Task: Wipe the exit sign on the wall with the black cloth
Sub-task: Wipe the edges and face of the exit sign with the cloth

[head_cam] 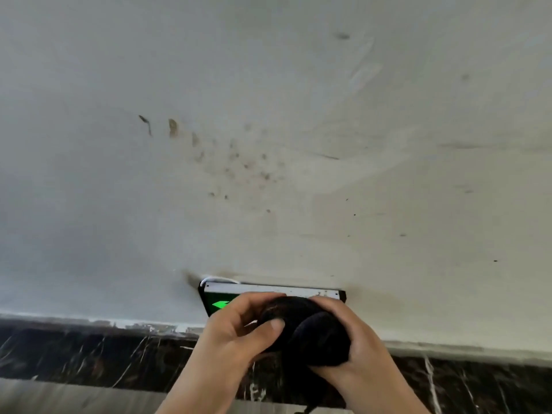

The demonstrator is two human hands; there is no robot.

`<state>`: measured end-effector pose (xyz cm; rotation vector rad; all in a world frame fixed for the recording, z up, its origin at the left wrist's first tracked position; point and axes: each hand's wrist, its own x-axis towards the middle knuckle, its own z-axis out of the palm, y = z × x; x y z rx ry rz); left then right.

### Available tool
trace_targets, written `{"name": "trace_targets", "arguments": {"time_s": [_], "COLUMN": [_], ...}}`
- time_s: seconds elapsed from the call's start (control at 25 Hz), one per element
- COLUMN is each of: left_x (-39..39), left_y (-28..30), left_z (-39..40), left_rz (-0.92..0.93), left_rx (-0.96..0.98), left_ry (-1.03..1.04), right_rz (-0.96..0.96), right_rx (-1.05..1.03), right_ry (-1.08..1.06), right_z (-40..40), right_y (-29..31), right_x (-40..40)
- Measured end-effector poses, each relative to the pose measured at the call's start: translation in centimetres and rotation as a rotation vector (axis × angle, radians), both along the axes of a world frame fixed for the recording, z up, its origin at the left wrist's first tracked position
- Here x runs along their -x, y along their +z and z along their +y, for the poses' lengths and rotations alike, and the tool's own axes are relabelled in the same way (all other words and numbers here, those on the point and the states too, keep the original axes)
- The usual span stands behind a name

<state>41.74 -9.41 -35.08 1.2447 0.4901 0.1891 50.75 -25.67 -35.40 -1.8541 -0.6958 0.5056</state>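
cloth (307, 333) before sign (221, 297) on wall (268, 115)

My left hand (236, 333) and right hand (355, 345) both gripped the bunched black cloth (307, 333), held in front of the exit sign (221, 300), its green arrow showing, low on the stained wall (268, 144), dark marble skirting (89, 354) beneath

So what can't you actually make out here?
All in the head view:
- Exit sign: most of its face is hidden behind both hands and the black cloth; only a green arrow shows.
- Cloth touching the sign or not: cannot tell.
- Left hand and right hand: forearms cut off by the bottom edge.
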Motion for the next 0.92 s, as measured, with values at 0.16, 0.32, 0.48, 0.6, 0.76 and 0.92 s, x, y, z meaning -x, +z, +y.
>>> {"name": "trace_targets", "arguments": {"time_s": [0.16, 0.32, 0.48, 0.6, 0.76, 0.92], "left_x": [-1.1, -2.1, -4.4, -7.0, -10.4, -12.7], "left_y": [-5.0, -7.4, -7.4, -5.7, -3.2, -2.0], "left_z": [2.1, 3.4, 6.1, 8.9, 12.3, 15.1], "left_rz": [-0.05, -0.112, -0.228, -0.419, -0.609, -0.634], "left_rx": [-0.196, -0.591, -1.376, -1.878, -2.356, -2.532], "left_ry": [0.019, 0.031, 0.334, 0.465, 0.409, 0.423], "right_rz": [-0.028, 0.001, 0.154, 0.177, 0.128, 0.019], "right_rx": [-0.124, -0.225, -0.332, -0.396, -0.421, -0.364], "right_ry": [-0.074, -0.081, -0.104, -0.173, -0.255, -0.317], "right_z": [1.8, 2.4, 2.1, 1.8, 1.9, 2.4], "right_y": [-5.8, -8.4, -9.9, -10.4, -9.9, -10.1], "right_x": [-0.5, -0.9, -1.6, -1.7, -1.8, -1.9]}}
